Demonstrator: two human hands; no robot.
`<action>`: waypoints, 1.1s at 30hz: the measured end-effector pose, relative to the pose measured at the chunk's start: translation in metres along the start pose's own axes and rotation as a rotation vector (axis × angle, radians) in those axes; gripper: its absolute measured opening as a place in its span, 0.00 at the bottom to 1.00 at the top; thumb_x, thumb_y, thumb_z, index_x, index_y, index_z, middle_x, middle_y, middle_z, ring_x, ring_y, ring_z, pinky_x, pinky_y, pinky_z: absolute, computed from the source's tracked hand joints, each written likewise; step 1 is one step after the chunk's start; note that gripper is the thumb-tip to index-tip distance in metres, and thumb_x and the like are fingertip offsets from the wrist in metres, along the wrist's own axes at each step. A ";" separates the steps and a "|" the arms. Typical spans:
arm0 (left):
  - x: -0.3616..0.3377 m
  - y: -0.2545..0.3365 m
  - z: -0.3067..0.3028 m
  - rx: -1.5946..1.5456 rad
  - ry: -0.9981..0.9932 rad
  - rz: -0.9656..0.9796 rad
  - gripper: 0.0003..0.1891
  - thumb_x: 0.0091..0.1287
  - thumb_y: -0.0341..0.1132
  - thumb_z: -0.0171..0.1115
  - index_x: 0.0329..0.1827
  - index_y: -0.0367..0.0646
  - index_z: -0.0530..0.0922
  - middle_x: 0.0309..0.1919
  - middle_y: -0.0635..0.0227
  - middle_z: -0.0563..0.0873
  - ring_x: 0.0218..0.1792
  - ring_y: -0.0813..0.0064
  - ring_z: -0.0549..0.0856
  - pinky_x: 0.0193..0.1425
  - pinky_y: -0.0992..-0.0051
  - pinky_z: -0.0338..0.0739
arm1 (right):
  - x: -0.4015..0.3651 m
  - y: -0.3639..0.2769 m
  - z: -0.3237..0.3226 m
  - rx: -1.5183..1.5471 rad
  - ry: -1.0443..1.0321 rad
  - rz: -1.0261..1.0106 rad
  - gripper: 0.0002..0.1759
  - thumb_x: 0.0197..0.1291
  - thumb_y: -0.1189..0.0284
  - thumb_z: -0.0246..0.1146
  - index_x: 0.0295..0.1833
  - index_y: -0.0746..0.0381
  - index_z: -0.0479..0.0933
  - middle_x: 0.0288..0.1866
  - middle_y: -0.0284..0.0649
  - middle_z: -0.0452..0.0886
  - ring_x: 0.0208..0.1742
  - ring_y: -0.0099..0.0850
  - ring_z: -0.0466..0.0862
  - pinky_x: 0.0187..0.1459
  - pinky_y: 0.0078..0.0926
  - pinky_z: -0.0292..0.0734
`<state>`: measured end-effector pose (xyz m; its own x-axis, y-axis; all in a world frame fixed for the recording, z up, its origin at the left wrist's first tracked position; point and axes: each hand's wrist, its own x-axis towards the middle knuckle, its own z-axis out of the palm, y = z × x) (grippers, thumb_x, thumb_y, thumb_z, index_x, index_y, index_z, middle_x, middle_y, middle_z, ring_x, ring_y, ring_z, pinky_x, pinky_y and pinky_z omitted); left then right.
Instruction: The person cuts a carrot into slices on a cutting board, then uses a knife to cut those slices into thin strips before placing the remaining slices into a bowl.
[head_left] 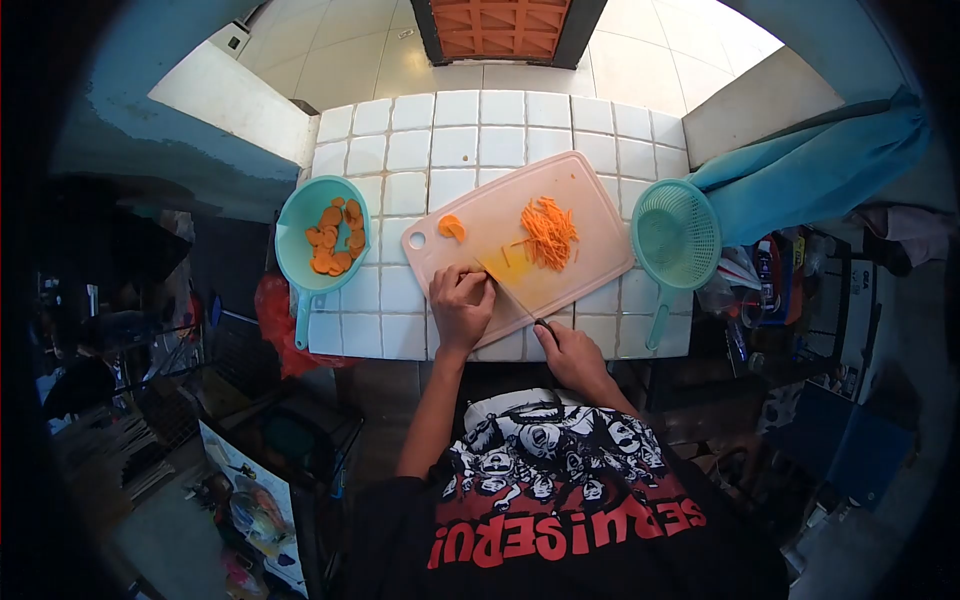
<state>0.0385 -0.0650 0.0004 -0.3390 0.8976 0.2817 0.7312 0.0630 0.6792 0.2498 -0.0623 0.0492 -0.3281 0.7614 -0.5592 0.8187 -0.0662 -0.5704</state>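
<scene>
My right hand (575, 358) is wrapped around the dark handle of a knife (513, 295). The thin blade slants up and left across a pink cutting board (590, 185), its tip close to my left fingers. My left hand (463, 308) rests on the board with its fingers curled down and pressed together; whatever lies under them is hidden. Above that hand are a few round carrot slices (452, 228). A heap of thin carrot strips (548, 234) lies on the right half of the board, with a few loose strips beside it.
On the white tiled counter (455, 140), a turquoise handled bowl (290, 225) with several carrot slices (325, 262) stands left of the board. A turquoise colander (678, 235) with a handle stands to the right. A blue cloth (820, 170) hangs at the right; a red plastic bag (280, 320) is below left.
</scene>
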 end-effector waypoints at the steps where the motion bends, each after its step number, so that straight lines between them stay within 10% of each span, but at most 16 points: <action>1: 0.000 -0.001 0.001 -0.001 -0.001 0.003 0.07 0.55 0.28 0.75 0.36 0.42 0.87 0.42 0.63 0.84 0.48 0.59 0.82 0.57 0.61 0.75 | -0.001 -0.002 -0.002 -0.020 -0.002 0.002 0.27 0.79 0.49 0.50 0.45 0.63 0.79 0.36 0.62 0.85 0.43 0.64 0.85 0.47 0.62 0.77; 33: -0.001 -0.001 -0.001 -0.037 -0.004 -0.011 0.05 0.56 0.28 0.75 0.34 0.41 0.88 0.42 0.64 0.84 0.47 0.60 0.81 0.57 0.62 0.75 | -0.001 -0.002 0.003 -0.043 0.028 -0.026 0.28 0.79 0.49 0.50 0.43 0.64 0.79 0.38 0.61 0.86 0.45 0.63 0.85 0.48 0.61 0.77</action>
<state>0.0374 -0.0663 -0.0002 -0.3443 0.8987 0.2716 0.7049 0.0564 0.7071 0.2467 -0.0647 0.0490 -0.3364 0.7804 -0.5270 0.8299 -0.0187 -0.5575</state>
